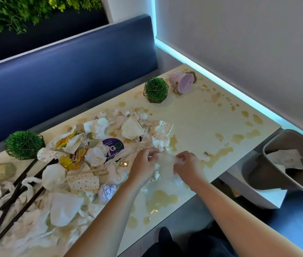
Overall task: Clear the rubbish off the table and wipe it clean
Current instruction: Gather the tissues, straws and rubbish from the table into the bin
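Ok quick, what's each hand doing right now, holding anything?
Left hand: curled, gripping the crumpled white tissue.
Right hand: curled, gripping the same tissue from the other side.

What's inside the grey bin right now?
The grey bin holds crumpled white paper against its far wall. Below that the inside is dark, and the near wall hides the bottom, so anything deeper can't be seen.

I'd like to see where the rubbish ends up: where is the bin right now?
In the head view the grey bin stands at the right, just off the table's right end, beyond the right hand, with some paper already in it.
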The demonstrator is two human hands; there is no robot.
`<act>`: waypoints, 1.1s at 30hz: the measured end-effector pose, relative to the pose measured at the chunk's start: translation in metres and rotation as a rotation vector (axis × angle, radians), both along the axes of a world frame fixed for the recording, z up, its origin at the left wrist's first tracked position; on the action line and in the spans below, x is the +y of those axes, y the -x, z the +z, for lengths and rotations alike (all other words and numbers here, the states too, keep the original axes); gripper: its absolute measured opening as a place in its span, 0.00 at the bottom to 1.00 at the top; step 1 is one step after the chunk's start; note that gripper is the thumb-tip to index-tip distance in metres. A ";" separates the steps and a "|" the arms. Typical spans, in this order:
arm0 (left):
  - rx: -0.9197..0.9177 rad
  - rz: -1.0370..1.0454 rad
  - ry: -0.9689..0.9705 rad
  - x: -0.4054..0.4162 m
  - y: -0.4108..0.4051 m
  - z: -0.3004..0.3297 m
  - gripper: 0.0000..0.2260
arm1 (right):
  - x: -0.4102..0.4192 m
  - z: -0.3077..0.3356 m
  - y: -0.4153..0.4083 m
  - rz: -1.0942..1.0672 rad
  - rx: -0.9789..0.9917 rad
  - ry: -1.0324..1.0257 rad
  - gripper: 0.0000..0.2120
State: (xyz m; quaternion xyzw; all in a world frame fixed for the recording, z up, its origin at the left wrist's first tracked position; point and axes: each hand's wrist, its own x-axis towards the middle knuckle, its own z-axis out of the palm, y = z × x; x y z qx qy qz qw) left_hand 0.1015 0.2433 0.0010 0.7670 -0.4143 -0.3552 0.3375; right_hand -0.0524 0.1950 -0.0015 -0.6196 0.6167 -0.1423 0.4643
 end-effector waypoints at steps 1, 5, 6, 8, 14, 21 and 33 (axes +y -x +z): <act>0.040 0.017 0.019 -0.001 0.000 0.004 0.07 | -0.002 0.007 -0.004 -0.035 -0.038 0.031 0.13; 0.281 0.086 0.003 -0.007 0.000 0.028 0.12 | -0.008 0.031 -0.022 -0.125 -0.202 0.188 0.10; 0.350 0.083 -0.035 -0.009 0.000 0.034 0.15 | -0.009 0.035 -0.027 -0.132 -0.255 0.193 0.09; 0.505 0.090 -0.071 -0.011 -0.001 0.042 0.19 | -0.009 0.040 -0.035 -0.129 -0.346 0.145 0.08; 0.592 0.223 -0.120 -0.017 -0.018 0.042 0.22 | -0.012 0.048 -0.050 0.077 -0.396 -0.017 0.08; 0.319 0.438 -0.144 -0.021 -0.051 0.023 0.19 | -0.024 0.022 -0.054 0.094 -0.130 0.104 0.13; 0.212 0.350 -0.115 -0.023 -0.072 0.016 0.08 | -0.031 -0.025 -0.063 0.341 0.326 0.192 0.25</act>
